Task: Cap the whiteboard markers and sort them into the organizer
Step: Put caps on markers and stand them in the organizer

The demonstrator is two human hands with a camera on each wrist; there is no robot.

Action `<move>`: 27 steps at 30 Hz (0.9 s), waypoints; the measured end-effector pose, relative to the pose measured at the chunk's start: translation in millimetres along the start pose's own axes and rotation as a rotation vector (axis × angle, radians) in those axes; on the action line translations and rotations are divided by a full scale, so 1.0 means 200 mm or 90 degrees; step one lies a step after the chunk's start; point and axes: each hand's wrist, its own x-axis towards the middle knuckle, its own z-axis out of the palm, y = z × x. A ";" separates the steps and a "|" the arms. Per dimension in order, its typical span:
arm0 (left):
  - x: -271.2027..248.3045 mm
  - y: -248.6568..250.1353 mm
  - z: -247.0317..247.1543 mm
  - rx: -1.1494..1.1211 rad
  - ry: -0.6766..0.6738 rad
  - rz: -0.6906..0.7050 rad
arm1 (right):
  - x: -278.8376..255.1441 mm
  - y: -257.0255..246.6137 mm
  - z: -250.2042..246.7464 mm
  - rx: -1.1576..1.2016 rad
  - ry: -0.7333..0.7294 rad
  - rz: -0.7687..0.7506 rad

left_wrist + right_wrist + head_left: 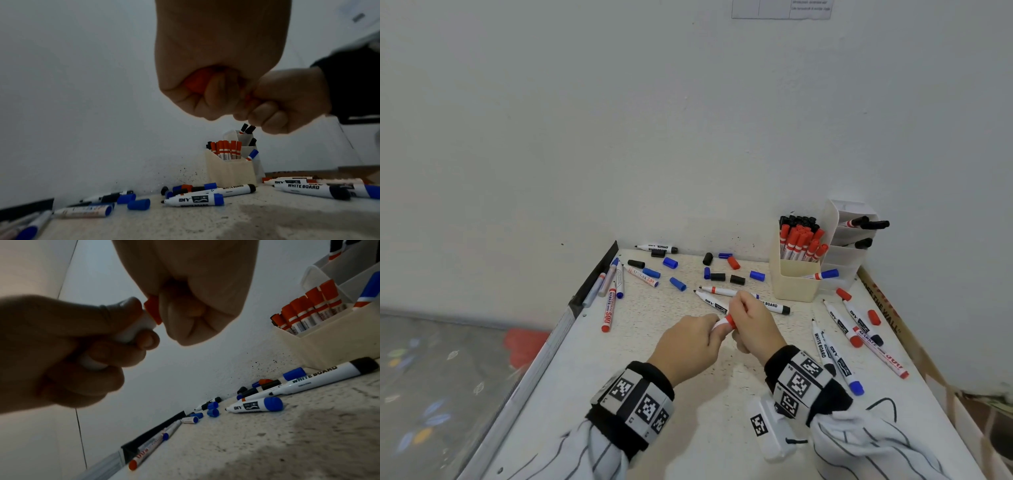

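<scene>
Wrist bands nearest cam, w/ your left hand (688, 346) wrapped round white marker barrel (133, 331) and right hand (753, 325) pinching red cap (729, 321) at its end, mid-table. Cap looks partly on; can't tell if clicked home. Risk: push off-axis, cap jams crooked or slips, nib inks fingers. Organizer (796, 284) sits 1 o'clock, red slot nearly full, so forcing it in could tip neighbours. Loose caps (678, 283) at 11 o'clock roll if elbowed.
</scene>
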 end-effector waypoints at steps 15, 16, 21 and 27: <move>0.08 -0.03 -0.11 -0.201 -0.128 -0.066 | 0.02 -0.01 -0.03 -0.159 -0.053 -0.098; 0.11 -0.06 -0.11 -0.220 -0.136 -0.114 | 0.03 -0.02 -0.05 -0.186 -0.052 -0.111; 0.20 -0.44 -0.14 0.071 -0.118 -0.331 | 0.10 -0.08 -0.28 -0.189 0.109 -0.182; 0.19 -0.71 -0.13 0.244 -0.111 -0.456 | 0.16 -0.12 -0.71 -0.193 0.404 -0.221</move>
